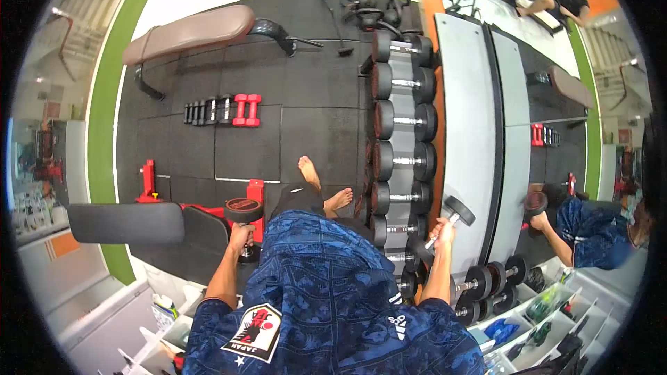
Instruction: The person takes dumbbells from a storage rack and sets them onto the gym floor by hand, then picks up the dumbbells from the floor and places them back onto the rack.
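My left hand is wrapped round the handle of a black round-headed dumbbell. One head of it faces up beside the red frame of a bench, and the other shows partly below my fist. On the other side, my right hand grips the chrome handle of a second dumbbell, which is tilted and held near the rack of dumbbells. Its lower head is partly hidden by my hand and forearm. Both forearms are out to the sides of my body.
A black padded bench stands at my left, and a brown bench is farther ahead. Small dumbbells lie in a row on the dark mat floor. Kettlebells sit beyond the rack. A mirror runs along the right.
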The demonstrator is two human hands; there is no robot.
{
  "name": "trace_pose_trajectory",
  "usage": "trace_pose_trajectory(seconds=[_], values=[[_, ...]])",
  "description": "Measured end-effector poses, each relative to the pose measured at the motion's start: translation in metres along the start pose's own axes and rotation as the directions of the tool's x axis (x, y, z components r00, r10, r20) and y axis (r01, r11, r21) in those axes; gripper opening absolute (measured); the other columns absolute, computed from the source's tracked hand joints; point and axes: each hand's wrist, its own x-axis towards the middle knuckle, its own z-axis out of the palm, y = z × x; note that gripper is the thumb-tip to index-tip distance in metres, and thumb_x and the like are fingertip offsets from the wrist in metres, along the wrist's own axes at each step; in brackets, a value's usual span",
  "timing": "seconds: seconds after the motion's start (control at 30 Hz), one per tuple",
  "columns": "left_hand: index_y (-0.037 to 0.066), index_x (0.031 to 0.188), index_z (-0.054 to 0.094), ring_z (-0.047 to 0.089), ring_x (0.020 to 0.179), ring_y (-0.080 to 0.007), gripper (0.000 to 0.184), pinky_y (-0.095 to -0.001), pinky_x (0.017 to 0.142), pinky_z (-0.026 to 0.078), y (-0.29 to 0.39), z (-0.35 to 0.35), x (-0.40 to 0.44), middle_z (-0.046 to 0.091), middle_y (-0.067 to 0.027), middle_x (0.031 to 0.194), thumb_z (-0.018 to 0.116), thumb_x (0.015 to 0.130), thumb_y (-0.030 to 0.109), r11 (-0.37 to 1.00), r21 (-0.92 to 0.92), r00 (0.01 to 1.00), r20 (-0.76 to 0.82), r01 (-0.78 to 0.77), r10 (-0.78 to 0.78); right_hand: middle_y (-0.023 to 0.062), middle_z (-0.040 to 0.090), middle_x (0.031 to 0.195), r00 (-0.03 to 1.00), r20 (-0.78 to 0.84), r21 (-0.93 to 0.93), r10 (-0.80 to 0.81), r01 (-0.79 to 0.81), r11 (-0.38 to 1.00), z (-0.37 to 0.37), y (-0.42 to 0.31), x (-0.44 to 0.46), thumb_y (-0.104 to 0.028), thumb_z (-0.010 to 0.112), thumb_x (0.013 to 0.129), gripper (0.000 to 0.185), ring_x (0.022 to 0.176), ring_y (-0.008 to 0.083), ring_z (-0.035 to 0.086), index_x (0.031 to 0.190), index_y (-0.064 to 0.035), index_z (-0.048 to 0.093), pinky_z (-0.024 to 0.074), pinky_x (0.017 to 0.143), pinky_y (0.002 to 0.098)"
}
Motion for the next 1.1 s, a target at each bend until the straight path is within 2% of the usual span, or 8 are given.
trace_pose_trajectory(seconds=[0.27,0.4,0.53,0.73,0.77,0.9,1.0,1.1], values=[[0.011,0.064,0.046,0.032,0.036,-0.0068,0.023,-0.0254,0.036,0.027,0.029,-0.031,0.022,0.037,0.0042,0.047,0.058,0.083,0.009,0.974,-0.115,0.981,-0.032,-0.194,0.192,-0.0029,0.036,0.045,0.895,0.44,-0.465,-0.078,0.301,0.832,0.181,0.015,-0.078,-0.003,0.061,0.076,0.024,0.033,0.0091,0.033,0.059,-0.0091,0.045,0.0294,0.033,0.0273],[0.012,0.064,0.048,0.031,0.038,-0.0062,0.027,-0.0243,0.038,0.022,0.052,-0.052,0.047,0.037,0.0053,0.048,0.063,0.085,0.017,0.929,-0.316,0.975,0.047,-0.191,0.217,-0.0028,0.038,0.047,0.803,0.596,-0.426,-0.01,0.327,0.844,0.273,0.033,-0.13,-0.003,0.063,0.078,0.024,0.035,0.008,0.034,0.061,-0.008,0.046,0.0278,0.035,0.026],[0.012,0.064,0.049,0.033,0.039,-0.0065,0.026,-0.0248,0.04,0.025,0.102,-0.06,0.067,0.038,0.0049,0.049,0.063,0.086,0.014,0.889,-0.431,0.963,0.137,-0.153,0.232,-0.0033,0.037,0.048,0.739,0.672,-0.405,0.056,0.302,0.863,0.363,0.06,-0.178,-0.004,0.063,0.081,0.026,0.036,0.0088,0.034,0.061,-0.0087,0.047,0.0268,0.038,0.0262],[0.009,0.066,0.051,0.034,0.04,-0.0061,0.021,-0.0238,0.041,0.029,0.173,-0.066,0.092,0.038,0.0052,0.05,0.061,0.084,0.009,0.883,-0.461,0.949,0.229,-0.089,0.216,-0.0022,0.034,0.047,0.631,0.761,-0.34,0.152,0.188,0.921,0.468,0.1,-0.242,-0.007,0.06,0.083,0.032,0.038,0.0095,0.031,0.056,-0.0106,0.043,0.0293,0.04,0.0281],[0.01,0.065,0.049,0.036,0.037,-0.0059,0.021,-0.0241,0.039,0.031,0.186,-0.066,0.092,0.039,0.0048,0.049,0.064,0.079,0.006,0.876,-0.479,0.96,0.218,-0.054,0.178,-0.0018,0.034,0.047,0.612,0.769,-0.334,0.185,0.138,0.932,0.48,0.105,-0.243,-0.007,0.06,0.082,0.031,0.037,0.0099,0.031,0.057,-0.0109,0.043,0.0302,0.04,0.0281],[0.011,0.064,0.048,0.035,0.035,-0.0061,0.022,-0.0242,0.037,0.032,0.216,-0.069,0.109,0.038,0.0046,0.049,0.064,0.079,0.005,0.886,-0.462,0.947,0.271,-0.032,0.175,-0.0014,0.037,0.048,0.605,0.747,-0.386,0.276,0.056,0.921,0.523,0.109,-0.249,-0.009,0.061,0.081,0.028,0.037,0.0101,0.034,0.06,-0.0102,0.044,0.0315,0.04,0.0278],[0.011,0.063,0.047,0.035,0.035,-0.0062,0.023,-0.0245,0.037,0.032,0.243,-0.064,0.12,0.038,0.0045,0.047,0.063,0.079,0.004,0.892,-0.453,0.946,0.284,-0.009,0.153,-0.0016,0.037,0.048,0.629,0.732,-0.402,0.261,0.089,0.911,0.553,0.098,-0.253,-0.01,0.062,0.08,0.027,0.037,0.0102,0.036,0.059,-0.0105,0.044,0.0314,0.039,0.0279],[0.011,0.061,0.046,0.035,0.034,-0.0063,0.025,-0.0249,0.036,0.032,0.266,-0.056,0.141,0.037,0.0042,0.046,0.062,0.078,0.003,0.889,-0.457,0.955,0.261,-0.006,0.14,-0.0029,0.036,0.048,0.614,0.743,-0.418,0.265,0.118,0.901,0.581,0.091,-0.231,-0.01,0.06,0.082,0.014,0.037,0.0086,0.034,0.071,-0.0054,0.053,0.0303,0.038,0.0255]])
